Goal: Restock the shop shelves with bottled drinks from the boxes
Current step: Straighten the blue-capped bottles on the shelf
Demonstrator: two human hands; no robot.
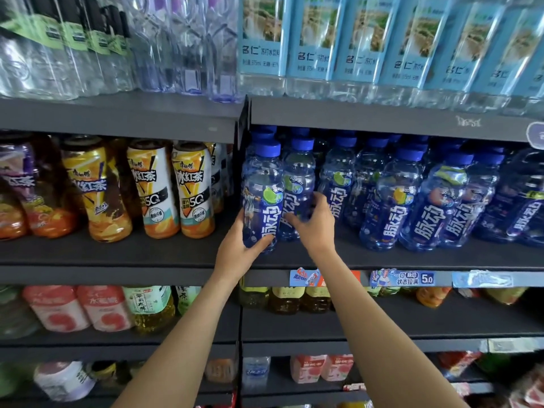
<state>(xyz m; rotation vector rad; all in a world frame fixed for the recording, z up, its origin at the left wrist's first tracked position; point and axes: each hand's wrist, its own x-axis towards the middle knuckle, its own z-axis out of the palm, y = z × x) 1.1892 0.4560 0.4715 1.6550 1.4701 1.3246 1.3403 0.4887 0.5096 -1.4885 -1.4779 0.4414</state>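
Dark shelf [382, 257] — blue-capped bottles [391, 198] upright, iced-tea bottles [194, 189] alongside.

You have two hands up, the left hand [235, 248] and right hand [312, 228]. At the shelf's front edge, count about seven blue-capped bottles [385, 198], four iced-tea bottles [153, 189], and seven light-blue-labelled water bottles [312, 39] above.

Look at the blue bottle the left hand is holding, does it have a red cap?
No, the blue bottle gripped by the left hand has a blue cap, like the others in that row.
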